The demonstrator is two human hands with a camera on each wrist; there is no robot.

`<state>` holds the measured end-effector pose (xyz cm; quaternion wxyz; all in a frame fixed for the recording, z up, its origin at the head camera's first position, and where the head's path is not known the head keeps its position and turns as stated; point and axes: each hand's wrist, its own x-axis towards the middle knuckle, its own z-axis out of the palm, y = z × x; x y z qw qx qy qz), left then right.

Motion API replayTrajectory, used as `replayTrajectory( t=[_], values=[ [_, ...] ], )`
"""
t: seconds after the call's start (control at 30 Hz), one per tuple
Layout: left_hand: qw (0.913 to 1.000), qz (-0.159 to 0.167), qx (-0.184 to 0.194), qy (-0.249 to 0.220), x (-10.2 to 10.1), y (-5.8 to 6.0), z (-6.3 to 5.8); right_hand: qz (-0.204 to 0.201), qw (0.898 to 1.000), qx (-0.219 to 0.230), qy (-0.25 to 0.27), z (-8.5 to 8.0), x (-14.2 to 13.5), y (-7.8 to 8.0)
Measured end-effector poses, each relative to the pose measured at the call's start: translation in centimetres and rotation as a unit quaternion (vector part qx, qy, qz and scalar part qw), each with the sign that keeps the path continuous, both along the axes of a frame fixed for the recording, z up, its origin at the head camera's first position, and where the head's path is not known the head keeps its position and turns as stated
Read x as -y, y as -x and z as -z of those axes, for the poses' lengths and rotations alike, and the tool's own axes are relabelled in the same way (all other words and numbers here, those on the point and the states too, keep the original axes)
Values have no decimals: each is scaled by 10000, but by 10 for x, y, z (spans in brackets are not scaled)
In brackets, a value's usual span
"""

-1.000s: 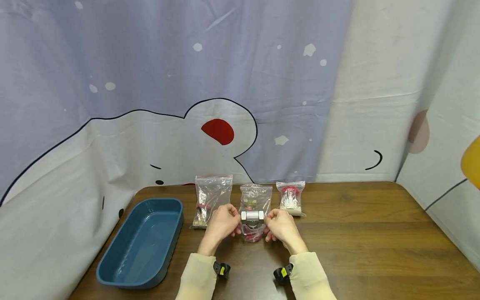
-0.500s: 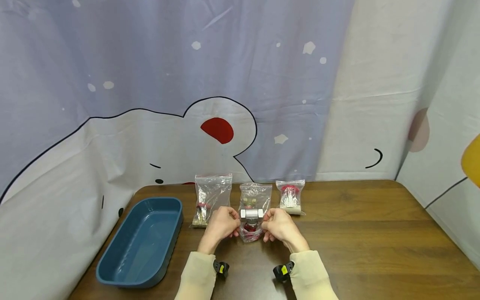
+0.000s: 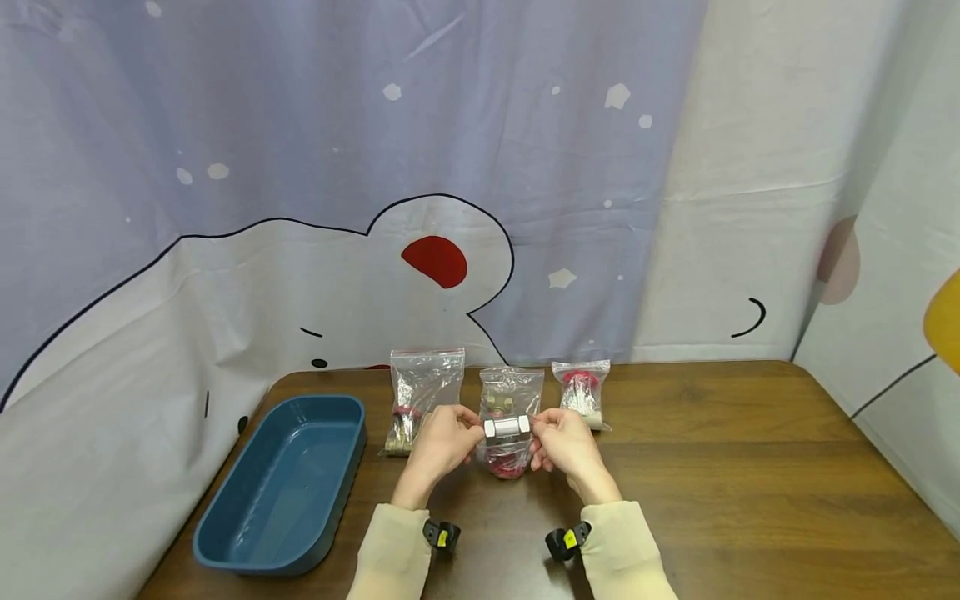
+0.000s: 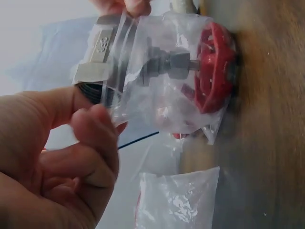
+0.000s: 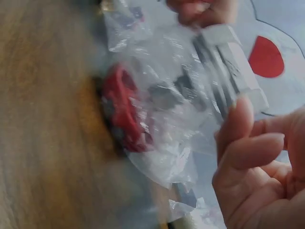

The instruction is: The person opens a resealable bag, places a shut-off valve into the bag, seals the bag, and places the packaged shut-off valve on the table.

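Observation:
A steel valve (image 3: 507, 427) with a red handwheel (image 4: 215, 67) is held upside down, wheel lowest, close over the table between both hands. A clear plastic bag (image 4: 164, 107) wraps the wheel and stem, its edge reaching up around the valve's body. My left hand (image 3: 447, 442) pinches the bag's edge beside the left threaded end. At the opposite end, my right hand (image 3: 567, 446) pinches the bag between thumb and forefinger. The hex body (image 5: 240, 69) shows bare at the top in the right wrist view.
Behind stand a zip bag with a brass valve (image 3: 498, 402), a larger zip bag (image 3: 435, 383) at left and a smaller zip bag (image 3: 581, 392) at right. A blue tray (image 3: 201, 546) lies on the left of the wooden table (image 3: 750, 467), with a curtain (image 3: 562, 167) behind.
Both hands have risen slightly, drawing the bag's edge up around the valve. The valve now tilts a little, right end higher. The other bags and the tray stay put.

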<state>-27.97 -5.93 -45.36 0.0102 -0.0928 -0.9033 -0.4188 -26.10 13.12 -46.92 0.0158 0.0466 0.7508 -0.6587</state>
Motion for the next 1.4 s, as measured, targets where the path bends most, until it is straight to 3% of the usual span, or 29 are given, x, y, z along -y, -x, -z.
replayTrajectory(
  t=[0.2,0.47,0.67,0.83,1.0,1.07,1.17,1.3,1.4],
  values=[
    [9995,-38,-109,-279,-1,-4,-12,117,9994,-300,-130,-11,2,-2],
    [9976,-229,-447,-484,-4,-16,-35,177,9968,-749,-207,-44,-5,-17],
    [9954,-206,-664,-660,-9,-30,-54,165,9886,-1005,-1109,-70,-12,-33],
    [9966,37,-303,-759,-10,-29,-51,9,9829,-747,-1680,-72,-17,-34],
    [9978,196,-197,-597,-10,-26,-46,-72,9838,-563,-1701,-68,-22,-34],
    [9976,376,-176,-554,-7,-25,-45,-96,9853,-559,-1609,-68,-23,-34],
    [9944,920,-155,-488,1,-22,-43,-145,9873,-544,-1487,-68,-25,-34],
    [9815,1858,-213,-405,16,-15,-35,-143,9900,-554,-1290,-67,-25,-33],
    [9726,2261,-329,-425,22,-9,-28,-86,9910,-573,-1206,-67,-24,-32]
  ],
)
